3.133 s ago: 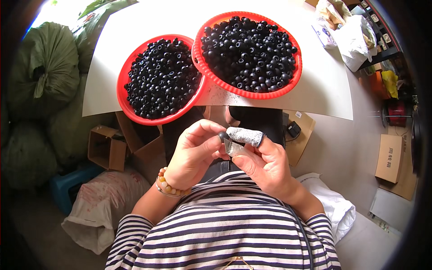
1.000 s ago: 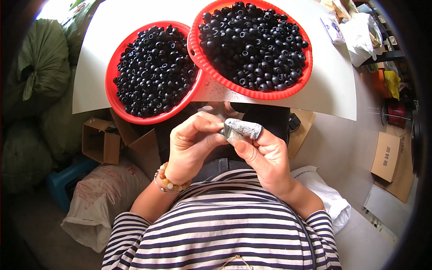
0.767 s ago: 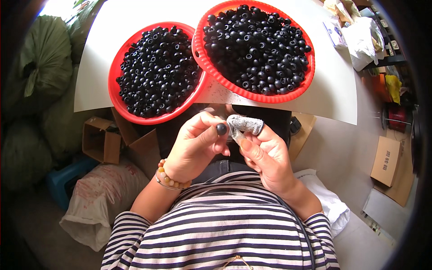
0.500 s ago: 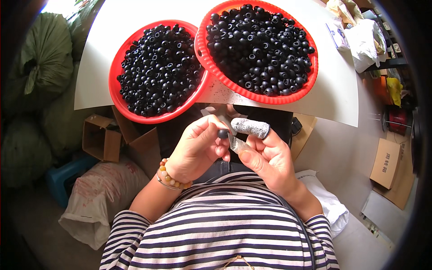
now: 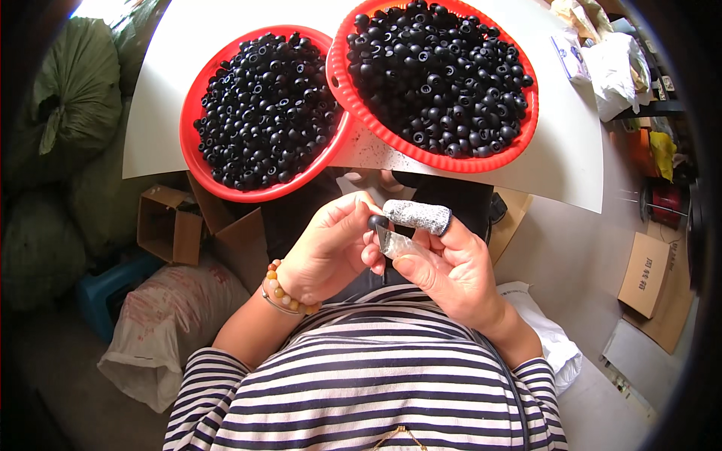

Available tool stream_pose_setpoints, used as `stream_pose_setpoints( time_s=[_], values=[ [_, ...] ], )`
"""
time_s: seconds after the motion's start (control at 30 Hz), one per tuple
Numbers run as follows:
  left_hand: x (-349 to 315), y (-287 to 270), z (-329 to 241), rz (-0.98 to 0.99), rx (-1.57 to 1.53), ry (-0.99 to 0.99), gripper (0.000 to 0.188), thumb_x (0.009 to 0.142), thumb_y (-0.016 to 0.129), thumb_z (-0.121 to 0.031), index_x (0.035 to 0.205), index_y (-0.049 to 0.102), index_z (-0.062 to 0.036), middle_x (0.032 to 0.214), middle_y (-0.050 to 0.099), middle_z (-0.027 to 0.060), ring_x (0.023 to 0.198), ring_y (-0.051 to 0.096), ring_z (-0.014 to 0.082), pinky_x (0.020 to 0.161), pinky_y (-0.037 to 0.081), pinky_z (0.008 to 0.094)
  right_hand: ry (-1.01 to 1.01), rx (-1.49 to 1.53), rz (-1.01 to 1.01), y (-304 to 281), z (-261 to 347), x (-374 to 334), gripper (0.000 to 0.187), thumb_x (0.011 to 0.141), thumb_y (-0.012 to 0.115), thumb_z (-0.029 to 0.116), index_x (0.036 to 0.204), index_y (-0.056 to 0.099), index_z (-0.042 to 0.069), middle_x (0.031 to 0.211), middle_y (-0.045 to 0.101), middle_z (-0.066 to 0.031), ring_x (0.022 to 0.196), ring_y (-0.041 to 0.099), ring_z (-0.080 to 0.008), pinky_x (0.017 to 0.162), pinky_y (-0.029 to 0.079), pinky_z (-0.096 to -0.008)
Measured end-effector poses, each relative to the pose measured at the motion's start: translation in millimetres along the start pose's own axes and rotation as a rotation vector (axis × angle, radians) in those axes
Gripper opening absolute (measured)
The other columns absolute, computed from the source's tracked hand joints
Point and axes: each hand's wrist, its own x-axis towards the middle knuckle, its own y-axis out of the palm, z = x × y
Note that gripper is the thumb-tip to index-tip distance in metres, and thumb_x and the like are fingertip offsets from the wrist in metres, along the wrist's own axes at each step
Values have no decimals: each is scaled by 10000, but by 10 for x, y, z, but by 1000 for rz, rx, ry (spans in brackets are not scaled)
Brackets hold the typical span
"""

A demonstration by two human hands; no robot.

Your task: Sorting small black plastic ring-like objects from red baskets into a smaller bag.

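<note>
Between the thumb and fingers of my left hand (image 5: 337, 239) I pinch a small round black plastic piece (image 5: 377, 222). My right hand (image 5: 455, 274) grips a small blade (image 5: 382, 239) whose handle end is wrapped in clear plastic. The blade's edge lies against or right beside the black piece; exact contact is hard to tell. A grey knitted sleeve (image 5: 417, 216) covers my right index finger, which stretches past the piece. Beyond my hands, two red basins, the left one (image 5: 189, 143) and the right one (image 5: 519, 143), hold heaps of similar black pieces, some showing hollow openings.
A white table (image 5: 571, 158) carries both basins, with dark crumbs between them. Cardboard boxes (image 5: 167, 225), a blue stool (image 5: 113, 289) and a woven sack (image 5: 169, 323) stand at the left. Large green sacks (image 5: 71, 98) are piled behind. A carton (image 5: 643, 274) lies at the right.
The black piece has turned slightly, and the blade's tip has shifted a little left and down beside it. Both hands stay close together with the same grips. The view has moved slightly.
</note>
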Motion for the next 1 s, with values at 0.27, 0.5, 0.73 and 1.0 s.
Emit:
stream_pose_setpoints(
  time_s=[0.27, 0.5, 0.73, 1.0],
  values=[
    [15, 11, -4, 9, -16, -21, 212, 886, 490, -263, 856, 502, -53, 683, 509, -1, 582, 505, 65, 568, 486, 258, 29, 9, 5, -30, 39, -3, 343, 844, 511, -7, 1169, 423, -77, 1000, 584, -125, 898, 570, -139, 820, 462, -268],
    [26, 5, -7, 11, 13, -10, 194, 891, 485, -241, 845, 498, -53, 691, 510, 5, 584, 502, 66, 568, 485, 259, 35, 38, -9, -32, -14, 17, 335, 847, 513, -2, 1165, 448, -85, 971, 592, -124, 866, 573, -138, 794, 469, -263],
    [32, -16, 18, 12, 4, -1, 180, 892, 483, -237, 854, 497, -62, 691, 509, 7, 581, 490, 71, 569, 481, 252, 50, 109, -18, -30, -55, 29, 337, 848, 513, 1, 1171, 454, -76, 952, 597, -118, 855, 573, -137, 771, 473, -256],
    [27, 13, -14, -49, -106, -86, 193, 875, 510, -259, 865, 511, -67, 705, 524, 6, 580, 481, 69, 562, 471, 244, 74, 139, 27, -8, 31, 14, 397, 859, 484, -7, 1239, 381, -66, 1023, 569, -129, 938, 549, -146, 838, 432, -258]
  ],
)
